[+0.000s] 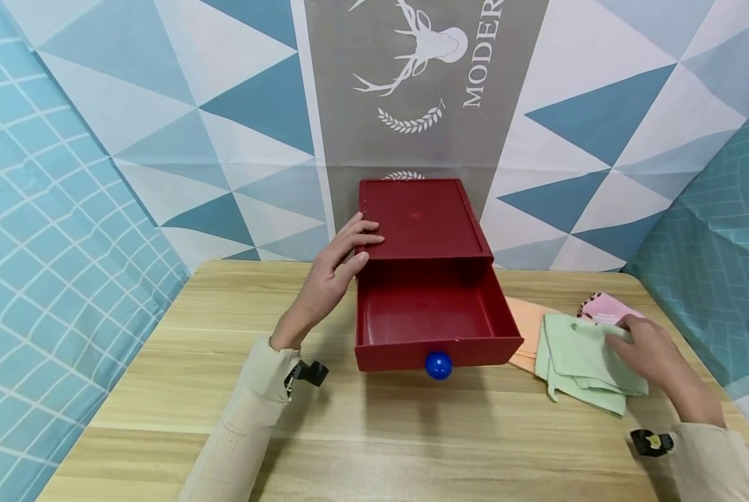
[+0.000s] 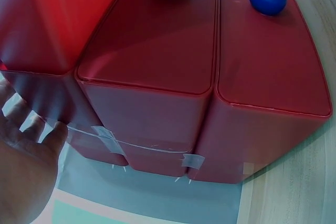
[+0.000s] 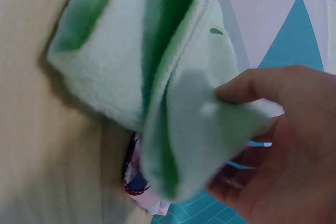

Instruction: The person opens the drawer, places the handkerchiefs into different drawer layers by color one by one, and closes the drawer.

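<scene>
A dark red drawer cabinet (image 1: 418,219) stands on the table, its top drawer (image 1: 393,355) pulled out with nothing visible inside. A round blue knob (image 1: 439,365) sits on that drawer's front. My left hand (image 1: 327,282) rests against the cabinet's upper left edge, fingers extended over the top. To the right of the drawer lies a folded light green towel (image 1: 591,355). My right hand (image 1: 653,352) pinches the towel's edge between thumb and fingers. In the right wrist view a corner of the green towel (image 3: 199,124) is lifted at the fingertips.
Beside the green towel, an orange cloth (image 1: 528,324) lies partly under it and a pink cloth (image 1: 609,307) with a patterned edge lies behind. Two closed lower drawers (image 2: 152,40) show in the left wrist view. Patterned sheets (image 1: 255,125) rise behind the wooden table (image 1: 224,321).
</scene>
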{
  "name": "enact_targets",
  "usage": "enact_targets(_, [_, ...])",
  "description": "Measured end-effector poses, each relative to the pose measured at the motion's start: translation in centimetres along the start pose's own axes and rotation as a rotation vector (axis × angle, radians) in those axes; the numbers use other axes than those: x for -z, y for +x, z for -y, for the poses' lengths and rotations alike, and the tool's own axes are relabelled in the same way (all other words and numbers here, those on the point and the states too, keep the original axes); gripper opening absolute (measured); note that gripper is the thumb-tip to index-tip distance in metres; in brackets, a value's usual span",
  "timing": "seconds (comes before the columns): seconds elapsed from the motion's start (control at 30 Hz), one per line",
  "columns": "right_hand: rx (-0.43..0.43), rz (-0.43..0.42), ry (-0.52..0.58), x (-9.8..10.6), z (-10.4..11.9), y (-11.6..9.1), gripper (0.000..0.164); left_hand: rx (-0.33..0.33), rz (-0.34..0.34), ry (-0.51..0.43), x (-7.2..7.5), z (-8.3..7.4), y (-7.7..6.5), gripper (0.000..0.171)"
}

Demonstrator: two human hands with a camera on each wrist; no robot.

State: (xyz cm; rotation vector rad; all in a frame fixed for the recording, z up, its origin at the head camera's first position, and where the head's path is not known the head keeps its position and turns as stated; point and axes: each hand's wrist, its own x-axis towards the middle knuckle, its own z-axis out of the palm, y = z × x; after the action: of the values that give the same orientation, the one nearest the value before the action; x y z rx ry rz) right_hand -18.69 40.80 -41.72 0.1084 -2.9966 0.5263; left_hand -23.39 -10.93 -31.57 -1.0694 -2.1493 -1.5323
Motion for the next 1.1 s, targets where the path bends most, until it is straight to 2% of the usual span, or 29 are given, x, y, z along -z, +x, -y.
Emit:
enact_targets(0.17, [-0.03, -0.01, 0.054, 0.5, 1.1, -0.3, 0.031, 0.003, -0.001, 0.002, -0.1, 0.0, 0.0, 0.031])
enact_targets(0.47, [0.021, -0.065, 0.104, 1.0, 2.1, -0.6, 0.028, -0.005, 0.0, 0.008, -0.1, -0.1, 0.1, 0.031])
enact_targets(0.7, [0.087, -0.137, 0.086, 1.7, 2.9, -0.6, 0.024, 0.004, 0.0, 0.015, 0.0, 0.0, 0.0, 0.031])
enact_targets(1.1, [0.131, -0.18, 0.053, 2.5, 3.8, -1.2, 0.022, 0.004, 0.002, 0.007, 0.0, 0.0, 0.0, 0.031])
